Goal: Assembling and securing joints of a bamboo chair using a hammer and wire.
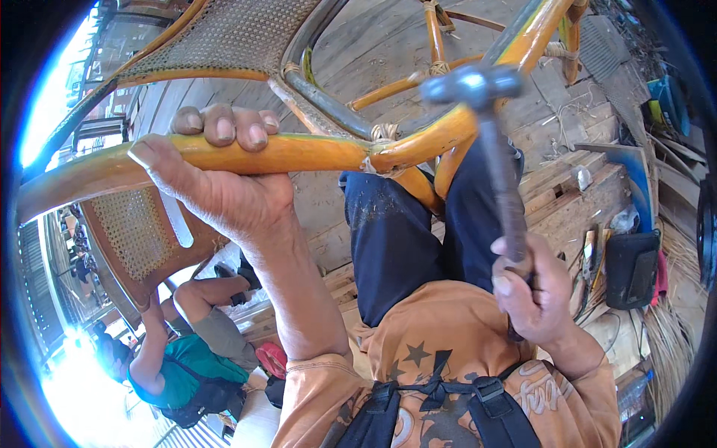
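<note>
My left hand (pixel 216 168) is wrapped round a thick orange-brown rattan pole (pixel 314 152) of a chair frame, its thumb below and fingers over the top. In my right hand (pixel 534 287) is a hammer (pixel 502 175), gripped by its dark handle. The hammer's metal head, slightly blurred, is over the frame near a bend in the right-hand pole (pixel 433 143). Pale binding (pixel 385 134) wraps the joint where the poles meet. Woven cane mesh (pixel 224 33) fills a panel of the frame at the upper left.
A co-worker in a green shirt (pixel 187 366) sits at the lower left beside another cane-panelled piece (pixel 134 239). On my right are a wooden block (pixel 575 187), a black pouch (pixel 632 270), hand tools (pixel 590 257) and bundled cane strips (pixel 672 358). Wooden planks (pixel 373 56) make up the floor.
</note>
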